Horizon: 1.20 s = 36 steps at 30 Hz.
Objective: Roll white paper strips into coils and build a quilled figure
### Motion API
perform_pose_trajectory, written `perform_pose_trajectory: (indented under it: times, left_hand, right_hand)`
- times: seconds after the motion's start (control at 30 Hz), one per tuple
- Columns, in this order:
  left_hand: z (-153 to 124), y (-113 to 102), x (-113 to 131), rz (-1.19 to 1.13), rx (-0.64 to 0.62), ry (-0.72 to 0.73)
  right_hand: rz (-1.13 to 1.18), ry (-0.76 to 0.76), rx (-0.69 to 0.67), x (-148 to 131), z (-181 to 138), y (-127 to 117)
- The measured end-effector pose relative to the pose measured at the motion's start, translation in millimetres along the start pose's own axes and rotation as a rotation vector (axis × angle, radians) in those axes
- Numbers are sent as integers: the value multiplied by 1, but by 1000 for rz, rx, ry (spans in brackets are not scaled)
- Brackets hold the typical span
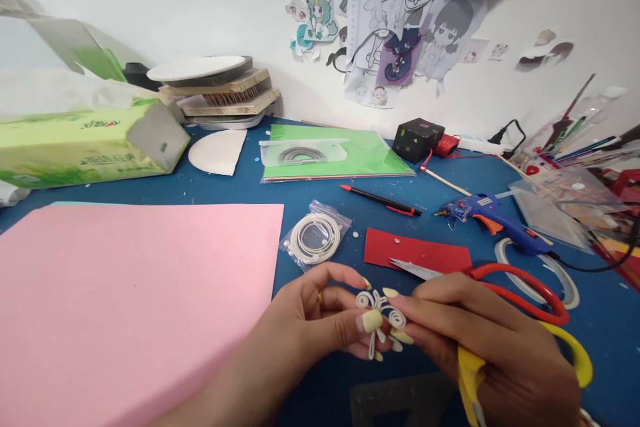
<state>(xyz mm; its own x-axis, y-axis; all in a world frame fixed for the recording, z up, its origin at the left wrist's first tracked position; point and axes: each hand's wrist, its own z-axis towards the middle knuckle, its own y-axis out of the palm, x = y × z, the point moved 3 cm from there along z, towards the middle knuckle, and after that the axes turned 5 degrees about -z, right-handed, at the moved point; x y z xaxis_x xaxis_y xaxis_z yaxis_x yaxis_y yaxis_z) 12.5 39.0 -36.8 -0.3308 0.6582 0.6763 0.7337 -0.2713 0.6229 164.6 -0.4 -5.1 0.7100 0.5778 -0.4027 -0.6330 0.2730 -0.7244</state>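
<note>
Both hands meet low in the middle over the blue table [320, 213]. My left hand [315, 320] pinches a small white curled paper-strip piece [381, 310] between thumb and fingers. My right hand [480, 340] also has its fingertips on that piece, and red-and-yellow-handled scissors [530, 300] hang on it, blades pointing left over a red card [417, 255].
A large pink sheet [130, 293] covers the left. A bag of coiled white strip [316, 237], a black-and-red pen [383, 200] and a blue glue gun [493, 217] lie beyond the hands. Green paper [370, 153], a tissue pack [85, 143] and a cluttered right edge [575, 167] stand farther back.
</note>
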Motion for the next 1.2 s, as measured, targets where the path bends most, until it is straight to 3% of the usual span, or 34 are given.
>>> perform_pose_trajectory:
  times: [0.27,0.53,0.77,0.97,1.2]
  left_hand:
    - [-2,2,-2,-59,33,-18]
    - [0,1,-4,-23,43,16]
    - [-2,0,0,40,68,41]
    - [0,0,-2,32,55,18]
    - [0,0,3,27,58,21]
  right_hand:
    - [-128,-47,66,-5,-5,2]
    - [-27,-7,64,-5,7,2]
    - [145,110,-93,2,8,7]
    - [333,148,-15,1,12,8]
    - [376,167,-24,4,14,7]
